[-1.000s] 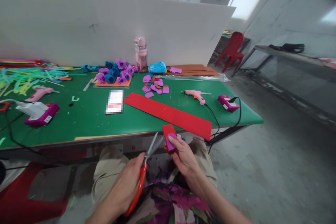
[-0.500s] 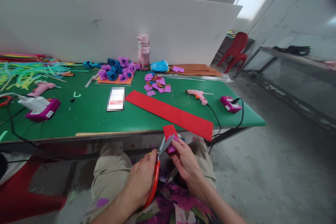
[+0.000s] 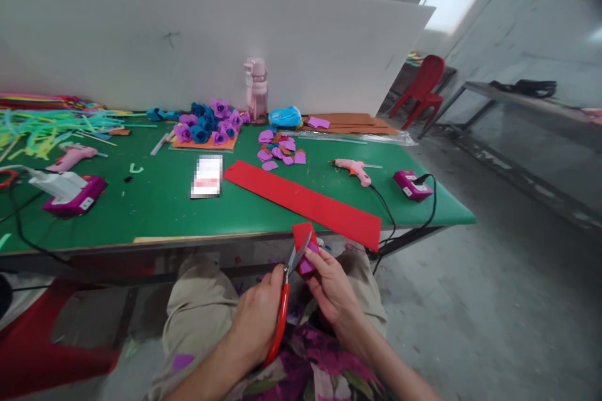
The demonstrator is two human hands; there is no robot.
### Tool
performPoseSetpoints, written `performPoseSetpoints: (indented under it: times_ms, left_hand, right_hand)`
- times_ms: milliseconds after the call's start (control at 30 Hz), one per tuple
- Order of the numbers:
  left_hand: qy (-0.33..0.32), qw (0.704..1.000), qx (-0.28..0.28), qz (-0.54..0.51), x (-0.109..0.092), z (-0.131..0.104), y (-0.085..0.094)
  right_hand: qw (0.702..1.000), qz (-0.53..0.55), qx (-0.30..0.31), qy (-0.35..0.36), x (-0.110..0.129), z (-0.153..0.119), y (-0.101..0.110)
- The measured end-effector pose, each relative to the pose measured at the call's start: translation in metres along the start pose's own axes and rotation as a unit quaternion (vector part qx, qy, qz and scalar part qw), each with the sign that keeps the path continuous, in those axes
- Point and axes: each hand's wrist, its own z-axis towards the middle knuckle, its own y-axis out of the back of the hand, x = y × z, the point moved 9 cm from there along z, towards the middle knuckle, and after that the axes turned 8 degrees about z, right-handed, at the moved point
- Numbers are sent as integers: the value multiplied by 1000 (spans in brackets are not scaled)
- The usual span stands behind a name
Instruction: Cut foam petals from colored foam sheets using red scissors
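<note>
Red-handled scissors (image 3: 281, 319) are gripped in my left hand (image 3: 259, 311), their blades against the edge of a small red piece (image 3: 302, 233). My right hand (image 3: 333, 285) pinches that red piece together with a purple piece (image 3: 308, 261) lying on it. Both hands are over my lap, in front of the table edge. A long red strip (image 3: 305, 202) lies slantwise on the green table (image 3: 155, 213), its right end at the front edge. Behind it is a loose pile of purple and brown petal shapes (image 3: 281, 150).
Pink glue gun (image 3: 353, 170) and purple socket block (image 3: 412, 185) with cables stand on the right. Purple and blue flowers (image 3: 207, 124), a pink bottle (image 3: 256, 91) and a blue pouch (image 3: 285, 117) line the back. Another socket block (image 3: 75, 194) is at left.
The scissor blades have come closer together along the red and purple pieces. My hands stay in nearly the same place.
</note>
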Motion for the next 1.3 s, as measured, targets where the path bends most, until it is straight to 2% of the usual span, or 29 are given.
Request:
performPoseSetpoints:
  times_ms: [300,733,1067,1300]
  left_hand:
    - [-15,1000,12,7,-3,-6,6]
    - [-22,999,25,14,-3,-9,3]
    - [-40,998,41,41,1,-11,-3]
    - [-60,996,63,11,1,-15,2]
  right_hand:
    - [1000,-31,4,-5,-1,1,7]
    - [998,-54,-13,-3,6,-5,3]
    - [997,-70,0,-12,8,-7,2]
    - [995,-99,6,-23,8,-4,5]
